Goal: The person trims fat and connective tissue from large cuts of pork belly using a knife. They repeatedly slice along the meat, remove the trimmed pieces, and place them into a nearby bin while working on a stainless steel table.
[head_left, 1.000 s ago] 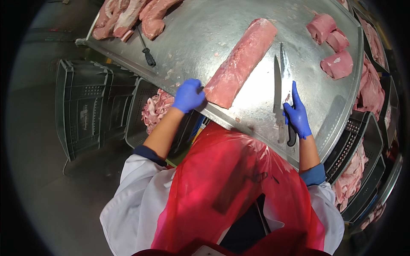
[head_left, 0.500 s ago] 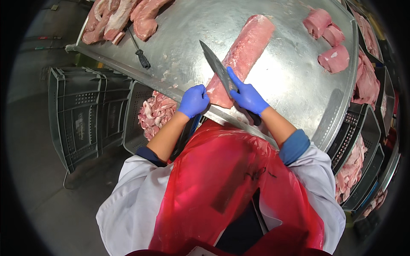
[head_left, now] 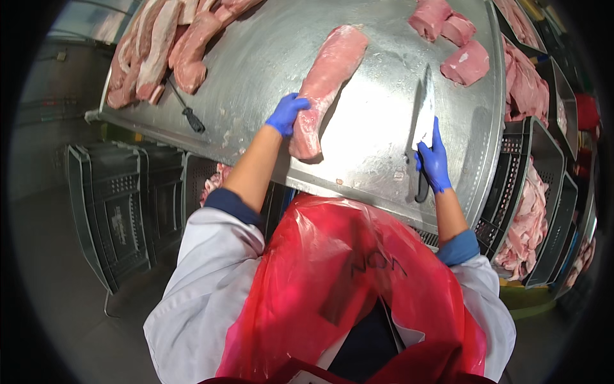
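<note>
A long pale-pink loin of meat [head_left: 329, 77] lies lengthwise on the metal table [head_left: 371, 141]. My blue-gloved left hand [head_left: 286, 114] grips its left side near the near end, thumb on top and the other fingers partly hidden. Well to the right, my blue-gloved right hand [head_left: 435, 165] holds a knife [head_left: 425, 115] by the upper part of its black handle. The broad blade points away from me, with one finger stretched up beside it. The knife stays close over the table surface; whether it touches cannot be made out.
Several long meat pieces [head_left: 157, 51] are heaped at the far left, beside a black-handled tool [head_left: 192, 120]. Three cut chunks [head_left: 465, 63] lie at the far right. Dark crates [head_left: 131, 214] stand left; meat-filled crates [head_left: 527, 211] line the right edge.
My right hand and the knife have moved right, away from the loin, and the blade has turned to point straight ahead. My left hand has moved further up the loin's left side.
</note>
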`<state>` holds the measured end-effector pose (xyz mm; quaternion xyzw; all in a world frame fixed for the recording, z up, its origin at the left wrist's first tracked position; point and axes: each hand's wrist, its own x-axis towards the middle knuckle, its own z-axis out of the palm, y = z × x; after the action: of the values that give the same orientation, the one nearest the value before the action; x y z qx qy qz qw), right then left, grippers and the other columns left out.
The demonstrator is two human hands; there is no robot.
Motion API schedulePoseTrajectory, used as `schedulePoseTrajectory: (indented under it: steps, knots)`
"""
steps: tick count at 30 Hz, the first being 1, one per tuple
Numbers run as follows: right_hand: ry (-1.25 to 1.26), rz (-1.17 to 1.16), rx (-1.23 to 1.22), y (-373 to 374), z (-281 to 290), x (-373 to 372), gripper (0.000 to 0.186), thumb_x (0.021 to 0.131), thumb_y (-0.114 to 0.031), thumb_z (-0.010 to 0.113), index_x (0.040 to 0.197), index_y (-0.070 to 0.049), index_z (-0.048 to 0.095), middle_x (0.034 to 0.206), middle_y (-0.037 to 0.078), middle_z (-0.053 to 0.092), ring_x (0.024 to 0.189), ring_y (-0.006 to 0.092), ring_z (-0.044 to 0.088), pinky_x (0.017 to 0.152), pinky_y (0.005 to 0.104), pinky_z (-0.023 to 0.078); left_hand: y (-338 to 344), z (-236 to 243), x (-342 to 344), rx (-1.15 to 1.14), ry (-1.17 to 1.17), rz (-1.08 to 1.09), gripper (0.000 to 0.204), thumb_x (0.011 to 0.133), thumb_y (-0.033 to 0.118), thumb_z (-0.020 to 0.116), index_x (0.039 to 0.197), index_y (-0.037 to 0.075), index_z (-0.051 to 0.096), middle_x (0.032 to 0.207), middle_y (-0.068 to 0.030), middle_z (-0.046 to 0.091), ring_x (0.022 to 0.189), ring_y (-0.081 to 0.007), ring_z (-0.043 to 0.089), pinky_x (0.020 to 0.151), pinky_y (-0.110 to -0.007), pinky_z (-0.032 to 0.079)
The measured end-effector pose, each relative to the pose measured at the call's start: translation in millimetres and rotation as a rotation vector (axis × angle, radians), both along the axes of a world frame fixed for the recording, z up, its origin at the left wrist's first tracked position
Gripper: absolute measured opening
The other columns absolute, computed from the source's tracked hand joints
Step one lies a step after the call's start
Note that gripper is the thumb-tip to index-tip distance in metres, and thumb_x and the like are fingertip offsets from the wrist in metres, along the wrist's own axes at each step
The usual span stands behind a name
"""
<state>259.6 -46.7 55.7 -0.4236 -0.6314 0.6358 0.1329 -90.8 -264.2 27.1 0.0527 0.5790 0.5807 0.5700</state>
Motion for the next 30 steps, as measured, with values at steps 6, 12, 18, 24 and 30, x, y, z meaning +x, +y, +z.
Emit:
schedulePoseTrajectory:
  steps: [6,12,18,24,30]
  knots:
    - [-0.052,-0.201,-0.011,-2.2,6.8,91.2,0.083,0.094,0.003,0.051,0.164,-0.025,0.013,0.08,0.002,0.06,0.051,0.0081,0.048,0.043,0.0243,0.042,2.1,-7.7,118.6,0.146,-0.051,0.009,0.064,0.087,0.022,0.068,0.143,0.001,0.045,0.133,-0.0146,0.06,0.124,-0.028,0.057,0.109,-0.044,0.044]
    - [0.034,-0.262,0.031,2.5,20.8,115.3,0.083,0.096,0.002,0.054,0.163,-0.028,0.015,0.083,0.002,0.059,0.056,0.0072,0.049,0.045,0.0224,0.043,-21.8,8.9,51.1,-0.19,1.379,-0.182,0.067,0.081,0.031,0.079,0.136,0.004,0.052,0.134,-0.0203,0.057,0.123,-0.0323,0.057,0.106,-0.043,0.043]
    - [0.055,-0.23,-0.016,-28.2,-0.6,44.9,0.085,0.097,-0.003,0.057,0.164,-0.028,0.01,0.077,0.002,0.06,0.058,0.0105,0.055,0.051,0.0285,0.051,-3.7,-2.8,-4.5,-0.124,1.789,-0.563,0.082,0.077,0.06,0.072,0.137,0.008,0.054,0.135,-0.0189,0.058,0.125,-0.0371,0.054,0.111,-0.054,0.033]
    - [0.178,-0.11,0.138,6.7,-29.7,-93.8,0.083,0.095,-0.002,0.057,0.163,-0.019,0.013,0.081,0.008,0.064,0.062,0.0116,0.059,0.057,0.0293,0.054,-49.3,-8.8,24.0,-0.482,1.505,-0.45,0.074,0.085,0.059,0.065,0.13,0.001,0.056,0.122,-0.024,0.062,0.112,-0.0431,0.059,0.096,-0.051,0.048]
    - [0.489,-0.065,-0.052,85.8,-2.4,-118.7,0.079,0.097,0.002,0.051,0.163,-0.015,0.012,0.081,0.006,0.061,0.06,0.0123,0.057,0.062,0.0278,0.056,-80.7,29.6,111.2,-0.157,1.229,-0.663,0.076,0.084,0.049,0.07,0.133,-0.005,0.05,0.125,-0.0288,0.058,0.117,-0.0454,0.056,0.105,-0.05,0.043]
